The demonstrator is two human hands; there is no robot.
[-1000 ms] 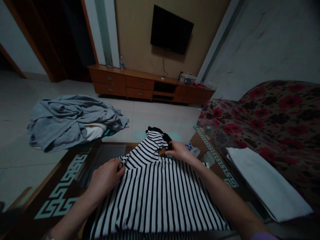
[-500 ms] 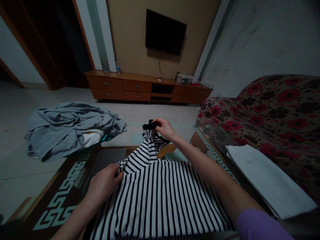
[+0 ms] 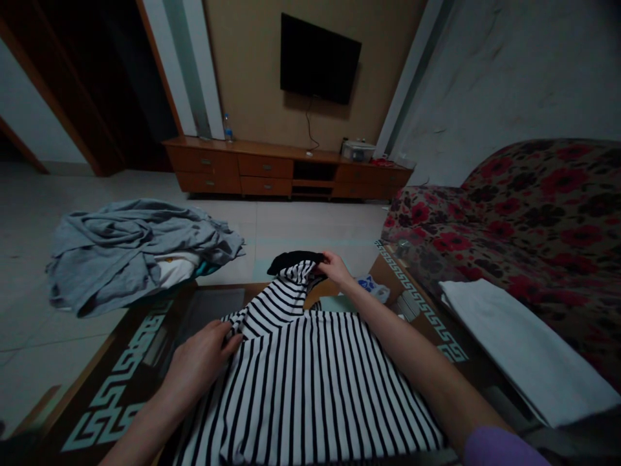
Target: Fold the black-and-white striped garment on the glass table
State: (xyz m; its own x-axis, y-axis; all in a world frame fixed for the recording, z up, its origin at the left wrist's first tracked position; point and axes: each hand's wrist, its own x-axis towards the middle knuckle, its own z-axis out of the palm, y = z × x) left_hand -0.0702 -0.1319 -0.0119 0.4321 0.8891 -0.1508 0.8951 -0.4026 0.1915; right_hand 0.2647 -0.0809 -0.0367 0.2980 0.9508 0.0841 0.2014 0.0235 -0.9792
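A black-and-white striped shirt lies spread over the glass-topped table in front of me. My left hand is closed on its left edge, thumb and fingers pinching the cloth. Farther off, my right hand pinches the shirt by its black-trimmed end, a black band that is lifted and bunched beyond the table's far edge. Between the hands the striped cloth slants up in a narrow, gathered strip. The fingertips of my right hand are partly hidden by the cloth.
A heap of grey clothes sits at the table's far left corner. Folded white cloth lies at the right, beside a flowered sofa. Through the glass tabletop a plastic bag shows. A wooden TV cabinet stands against the wall.
My right hand has moved slightly right and toward me, and the black band has opened out wider. My left hand stays in place on the shirt's edge.
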